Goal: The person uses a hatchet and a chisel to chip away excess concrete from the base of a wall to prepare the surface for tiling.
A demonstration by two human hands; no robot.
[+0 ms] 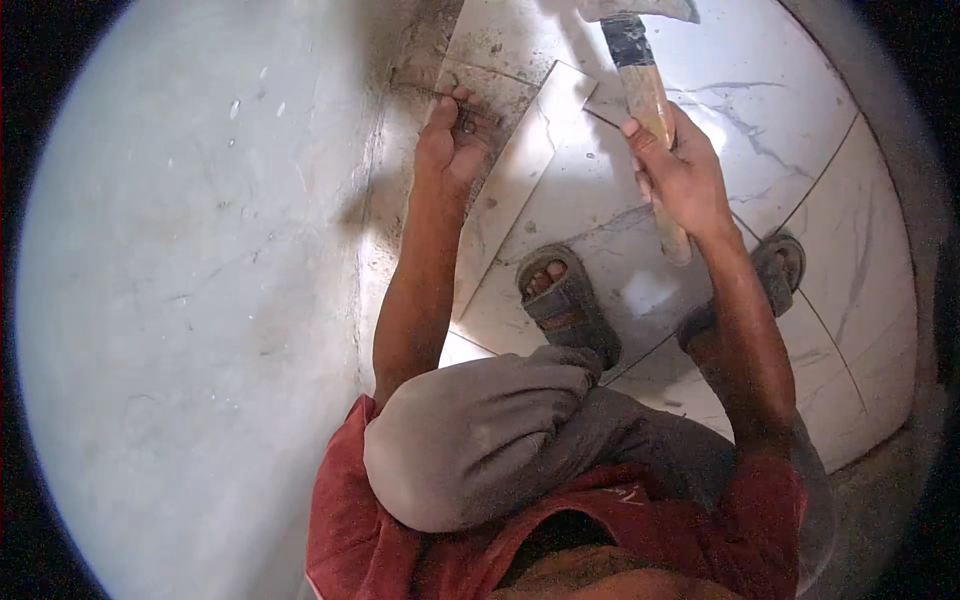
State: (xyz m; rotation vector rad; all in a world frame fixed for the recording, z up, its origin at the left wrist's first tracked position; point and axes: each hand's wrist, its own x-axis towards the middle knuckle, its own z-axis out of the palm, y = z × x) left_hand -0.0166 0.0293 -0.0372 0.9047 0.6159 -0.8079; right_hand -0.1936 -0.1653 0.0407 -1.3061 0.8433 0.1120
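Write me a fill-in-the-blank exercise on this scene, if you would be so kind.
The right hand grips the tool by its wooden ____.
The tape on the tool is ____.
The white strip is closer to the ____ hand.
The shirt is ____.

Missing words: handle; black; left; red.

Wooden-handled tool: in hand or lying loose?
In hand: the right hand is wrapped around the wooden-handled tool, gripping its bare wood below the black wrap.
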